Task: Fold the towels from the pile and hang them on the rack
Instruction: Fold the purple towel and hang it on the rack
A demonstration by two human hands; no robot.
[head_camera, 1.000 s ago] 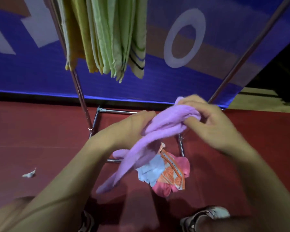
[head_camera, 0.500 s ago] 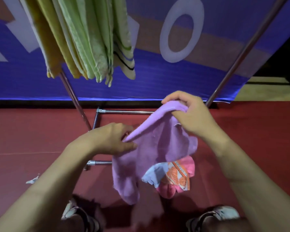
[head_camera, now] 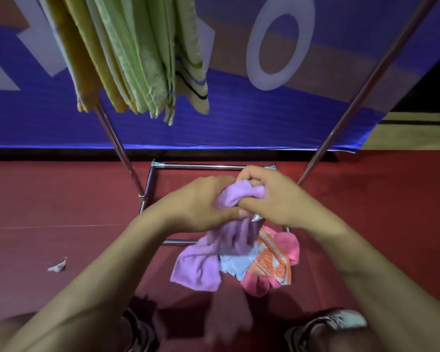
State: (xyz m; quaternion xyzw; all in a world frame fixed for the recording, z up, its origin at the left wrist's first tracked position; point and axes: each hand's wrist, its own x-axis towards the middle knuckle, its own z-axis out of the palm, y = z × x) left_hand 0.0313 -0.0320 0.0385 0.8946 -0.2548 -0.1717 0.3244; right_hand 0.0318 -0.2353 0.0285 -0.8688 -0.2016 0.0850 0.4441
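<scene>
A lilac towel (head_camera: 201,265) hangs bunched between both my hands in front of the rack. My left hand (head_camera: 198,207) grips its upper part from the left, and my right hand (head_camera: 272,199) pinches the top edge from the right, the hands touching. Below them on the red floor lies the pile (head_camera: 269,265): a light blue cloth, an orange-and-white patterned one and a pink one. Several folded yellow and green towels (head_camera: 137,57) hang from the metal rack (head_camera: 122,148) at the upper left.
The rack's base bars (head_camera: 201,165) frame the floor just beyond my hands, with slanted poles left and right (head_camera: 361,97). A blue banner (head_camera: 239,118) stands behind. A scrap of paper (head_camera: 57,266) lies on the floor at left. My shoes (head_camera: 341,323) show at the bottom.
My hands have come together, gathering the spread lilac towel into a bunch. The view has tilted slightly, so the hung towels look larger.
</scene>
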